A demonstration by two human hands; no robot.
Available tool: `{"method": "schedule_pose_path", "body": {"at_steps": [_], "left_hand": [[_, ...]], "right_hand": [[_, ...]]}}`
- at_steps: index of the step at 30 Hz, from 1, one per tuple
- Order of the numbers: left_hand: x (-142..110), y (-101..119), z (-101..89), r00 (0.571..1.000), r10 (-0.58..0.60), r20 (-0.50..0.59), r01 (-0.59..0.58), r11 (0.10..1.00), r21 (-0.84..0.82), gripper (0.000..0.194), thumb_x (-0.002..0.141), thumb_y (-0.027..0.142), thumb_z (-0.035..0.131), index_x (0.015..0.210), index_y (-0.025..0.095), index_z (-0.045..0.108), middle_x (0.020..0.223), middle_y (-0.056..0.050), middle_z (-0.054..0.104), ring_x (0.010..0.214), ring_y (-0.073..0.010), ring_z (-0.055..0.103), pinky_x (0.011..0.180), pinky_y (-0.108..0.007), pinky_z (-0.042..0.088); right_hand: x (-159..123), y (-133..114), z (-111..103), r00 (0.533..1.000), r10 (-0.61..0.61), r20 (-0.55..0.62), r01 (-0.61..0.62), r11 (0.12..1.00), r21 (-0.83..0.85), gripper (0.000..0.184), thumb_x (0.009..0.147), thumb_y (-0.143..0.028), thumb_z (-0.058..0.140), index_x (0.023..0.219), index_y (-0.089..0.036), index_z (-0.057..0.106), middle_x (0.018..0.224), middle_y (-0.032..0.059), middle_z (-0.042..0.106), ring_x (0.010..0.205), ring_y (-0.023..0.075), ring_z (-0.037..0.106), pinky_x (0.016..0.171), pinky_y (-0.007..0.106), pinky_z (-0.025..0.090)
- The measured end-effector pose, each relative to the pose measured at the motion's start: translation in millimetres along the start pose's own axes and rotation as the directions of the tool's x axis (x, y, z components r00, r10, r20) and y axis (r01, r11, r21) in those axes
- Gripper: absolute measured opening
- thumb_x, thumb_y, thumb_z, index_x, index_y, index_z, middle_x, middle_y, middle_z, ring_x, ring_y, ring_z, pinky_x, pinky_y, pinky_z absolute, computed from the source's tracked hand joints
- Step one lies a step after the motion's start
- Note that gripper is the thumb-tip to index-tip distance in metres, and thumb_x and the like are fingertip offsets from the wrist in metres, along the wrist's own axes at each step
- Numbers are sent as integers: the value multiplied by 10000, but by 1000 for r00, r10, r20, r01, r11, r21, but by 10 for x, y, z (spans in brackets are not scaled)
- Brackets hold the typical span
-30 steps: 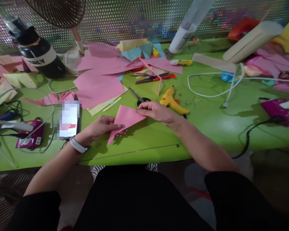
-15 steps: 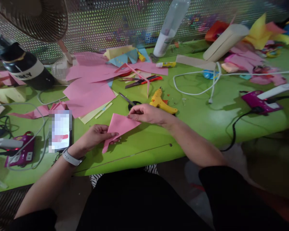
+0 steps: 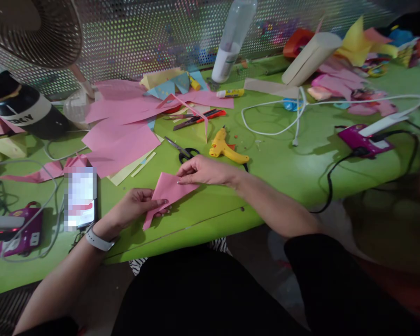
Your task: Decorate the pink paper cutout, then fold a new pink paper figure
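A folded piece of pink paper (image 3: pixel 171 192), roughly triangular with a narrow tail at its lower left, is held just above the green table. My left hand (image 3: pixel 140 205) pinches its lower left part, thumb on top and fingers underneath. My right hand (image 3: pixel 205 171) grips its upper right edge between thumb and fingers. Just beyond my right hand lie black-handled scissors (image 3: pixel 186 153) and a yellow hot glue gun (image 3: pixel 227 148). A phone (image 3: pixel 80 198) with a lit screen rests left of my left hand.
Pink paper sheets (image 3: pixel 122 142) cover the table's back left. Behind them stand a fan (image 3: pixel 35 30) and a dark bottle (image 3: pixel 24 109). A glue stick (image 3: pixel 231 93), a clear bottle (image 3: pixel 231 42) and a white cable (image 3: pixel 243 116) lie farther back. Purple power strips (image 3: pixel 366 140) sit at both sides.
The view has shifted slightly right. My right hand has slid along the upper edge of the pink paper, toward its top corner. My left hand keeps its hold.
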State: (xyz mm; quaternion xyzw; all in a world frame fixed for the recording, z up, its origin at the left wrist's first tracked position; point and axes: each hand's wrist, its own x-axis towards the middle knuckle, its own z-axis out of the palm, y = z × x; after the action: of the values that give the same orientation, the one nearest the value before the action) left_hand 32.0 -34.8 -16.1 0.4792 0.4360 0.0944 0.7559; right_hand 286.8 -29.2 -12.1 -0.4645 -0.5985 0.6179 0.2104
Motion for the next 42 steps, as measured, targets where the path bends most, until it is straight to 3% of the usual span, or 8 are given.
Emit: {"method": "schedule_pose_path", "body": {"at_steps": [3,5,9,15,20,24,42], "left_hand": [[-9,16,-31,999,-31,12,33,993,-112,189,745,250,835,854,106,778,769,-100,767,637,-113,697,630,-183,575],[-15,37,-60,997,-65,39,71,982,-177,203,716,238,855,846,103,777,774,-103,766,661,-123,709,657,-192,585],[-24,75,-107,988,-106,111,124,977,-171,170,748,224,831,855,102,780,751,-108,759,640,-118,702,633,-183,574],[-16,61,-128,990,-90,108,106,982,-158,158,772,195,805,903,109,783,769,-109,764,658,-123,710,645,-180,574],[-9,40,-162,992,-76,105,93,980,-177,168,753,200,821,892,115,779,790,-98,769,683,-126,722,657,-171,586],[-16,36,-176,992,-61,108,80,979,-185,154,774,185,802,907,111,775,795,-98,770,678,-120,719,655,-166,585],[9,44,-156,996,-37,86,54,976,-209,170,763,180,811,907,97,779,813,-101,778,675,-126,726,644,-157,586]], "right_hand": [[-13,33,-70,1000,12,6,-12,997,-80,308,740,-463,778,675,-173,695,566,-45,515,545,86,388,540,274,293],[-14,48,-107,999,19,47,-18,999,-42,372,722,-500,786,607,-171,655,522,-59,458,519,77,341,520,273,268],[-14,47,-129,988,37,147,-55,991,119,377,666,-504,823,615,-167,659,540,-46,529,527,77,411,534,256,343],[-36,34,-109,987,22,157,-49,985,164,362,699,-490,810,611,-165,678,513,-57,525,481,57,393,497,233,351],[-55,29,-116,972,78,224,-130,965,226,356,676,-492,830,722,-152,734,596,2,651,563,105,592,560,250,477],[-61,27,-131,972,78,223,-132,962,237,365,674,-492,833,747,-145,745,624,26,688,624,134,660,606,265,528],[-38,70,-160,982,128,140,-151,975,165,397,602,-469,879,748,-134,725,686,45,740,624,137,692,641,259,559]]}}
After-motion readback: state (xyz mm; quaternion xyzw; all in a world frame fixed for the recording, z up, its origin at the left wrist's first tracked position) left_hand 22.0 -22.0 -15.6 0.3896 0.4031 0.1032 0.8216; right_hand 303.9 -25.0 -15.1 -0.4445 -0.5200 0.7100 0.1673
